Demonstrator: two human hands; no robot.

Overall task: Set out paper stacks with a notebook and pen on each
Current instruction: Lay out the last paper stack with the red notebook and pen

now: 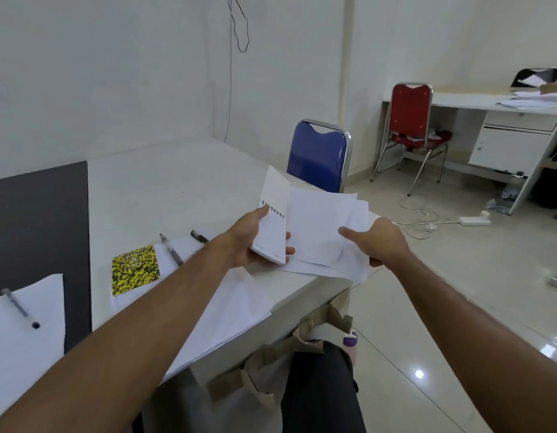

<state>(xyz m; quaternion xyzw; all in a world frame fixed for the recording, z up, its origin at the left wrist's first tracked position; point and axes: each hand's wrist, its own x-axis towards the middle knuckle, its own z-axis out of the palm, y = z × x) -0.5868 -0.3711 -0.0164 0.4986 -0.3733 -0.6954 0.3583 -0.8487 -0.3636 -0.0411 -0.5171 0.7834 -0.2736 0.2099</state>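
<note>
My left hand grips a white spiral notepad, its cover flipped up, over the table's right corner. Beside it my right hand pinches a loose stack of white sheets that lies fanned on the corner and hangs past the edge. In the middle of the table a second paper stack carries a yellow-and-black notebook and a pen. Another pen lies just behind it. At the far left a third paper stack bears a pen.
The white table has a dark panel on its left part. A blue chair stands behind the far edge. A red chair, a white desk and floor cables lie to the right.
</note>
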